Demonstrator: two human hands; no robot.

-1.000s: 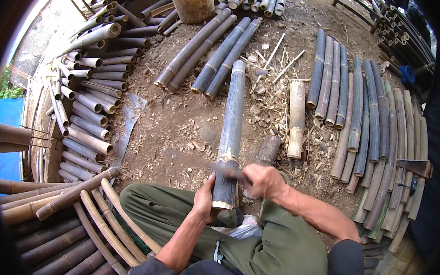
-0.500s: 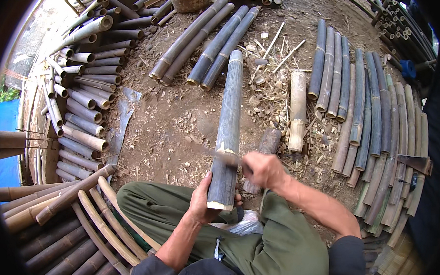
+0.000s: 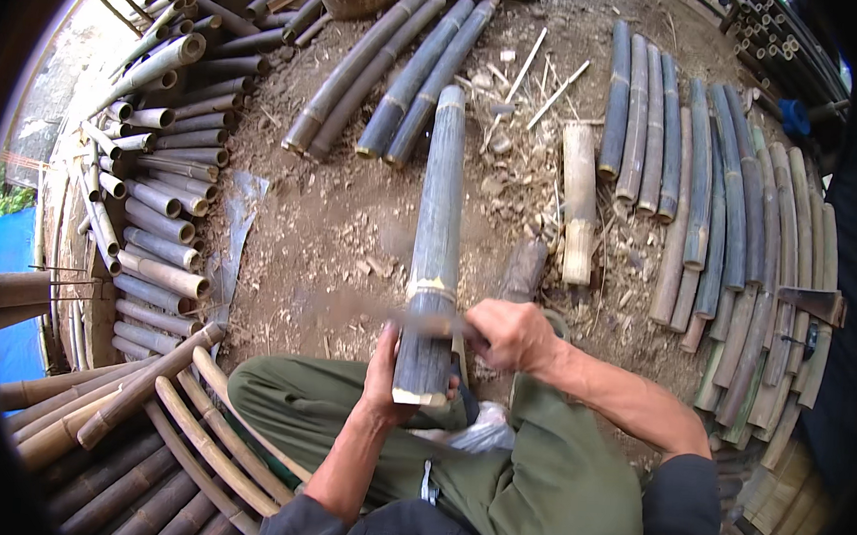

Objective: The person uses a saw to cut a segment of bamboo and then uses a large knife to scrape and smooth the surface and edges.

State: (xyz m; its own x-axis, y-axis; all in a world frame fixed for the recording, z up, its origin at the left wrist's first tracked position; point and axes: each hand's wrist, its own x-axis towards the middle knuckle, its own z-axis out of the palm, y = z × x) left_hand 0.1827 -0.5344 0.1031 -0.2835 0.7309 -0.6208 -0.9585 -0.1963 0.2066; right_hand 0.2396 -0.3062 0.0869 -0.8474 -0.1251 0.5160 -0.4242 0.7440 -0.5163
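A thick grey-green bamboo pole slants away from me over my lap, its cut near end pale. My left hand grips that near end from the left and below, with some fingertips showing on the right side. Closed round the handle of a knife is my right hand, just right of the pole. Motion smears the knife's long blade, which crosses the pole just nearer than a pale, scraped node ring. Whether the blade touches the bamboo I cannot tell.
Bamboo lengths lie in rows on the right, with a hatchet-like blade on them. More bamboo is stacked at left. A pale bamboo piece and a short log lie ahead, among chips on the dirt.
The knife has moved along the pole toward me, from around the node ring to just below it. The pole has shifted slightly left. Both hands keep their grips.
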